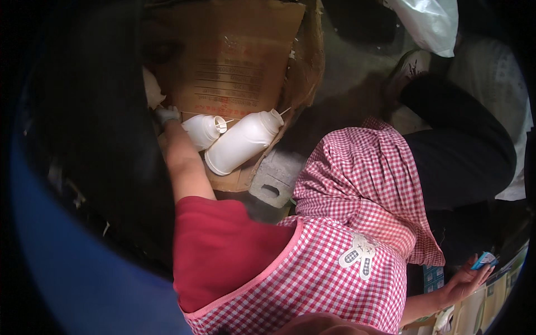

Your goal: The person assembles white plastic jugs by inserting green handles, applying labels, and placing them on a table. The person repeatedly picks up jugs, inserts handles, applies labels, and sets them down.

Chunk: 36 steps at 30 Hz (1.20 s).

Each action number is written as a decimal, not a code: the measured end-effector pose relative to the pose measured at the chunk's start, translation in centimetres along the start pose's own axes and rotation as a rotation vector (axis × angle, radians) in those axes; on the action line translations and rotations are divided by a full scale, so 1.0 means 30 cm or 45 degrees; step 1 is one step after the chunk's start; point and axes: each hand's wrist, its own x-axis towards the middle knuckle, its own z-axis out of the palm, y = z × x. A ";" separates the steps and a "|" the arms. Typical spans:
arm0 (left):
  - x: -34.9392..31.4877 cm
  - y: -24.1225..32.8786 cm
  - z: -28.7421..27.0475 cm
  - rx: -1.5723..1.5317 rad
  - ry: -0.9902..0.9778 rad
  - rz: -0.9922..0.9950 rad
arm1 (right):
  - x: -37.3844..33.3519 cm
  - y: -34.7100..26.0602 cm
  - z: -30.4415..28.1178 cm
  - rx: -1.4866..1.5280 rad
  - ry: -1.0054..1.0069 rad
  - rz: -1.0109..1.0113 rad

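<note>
My left hand (pixel 167 116) reaches far out to the left, its fingers partly hidden at the edge of a dark shape. Something white covers part of it. Beside it lies a white plastic bottle (pixel 199 131) with an open, ragged neck, and a larger white bottle (pixel 240 144) rests to its right, tilted, with a thin strand at its mouth. Another white piece (pixel 151 88) shows just beyond the hand. At the lower right, my right hand (pixel 464 283) is closed around a small blue box (pixel 484 261), held between thumb and fingers.
Brown cardboard (pixel 223 33) lies under the bottles. A grey block with a hole (pixel 273 177) stands by its near edge. A dark bulk (pixel 95 139) fills the left side. White plastic sheeting (pixel 432 25) hangs at the top right. Small blue boxes (pixel 433 278) lie near my right forearm.
</note>
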 end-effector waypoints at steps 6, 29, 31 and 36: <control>0.111 -0.094 0.084 -0.319 -0.007 -0.193 | 0.054 -0.170 0.046 -0.285 -0.004 -0.062; -0.386 -0.144 0.027 2.000 0.822 1.118 | 0.083 -0.125 -0.047 0.110 0.020 0.011; -0.189 -0.103 -0.093 1.991 0.643 1.059 | 0.133 -0.151 -0.009 0.071 0.045 -0.029; -0.449 -0.088 0.037 1.957 -0.029 1.551 | 0.139 -0.087 0.000 0.044 -0.059 -0.011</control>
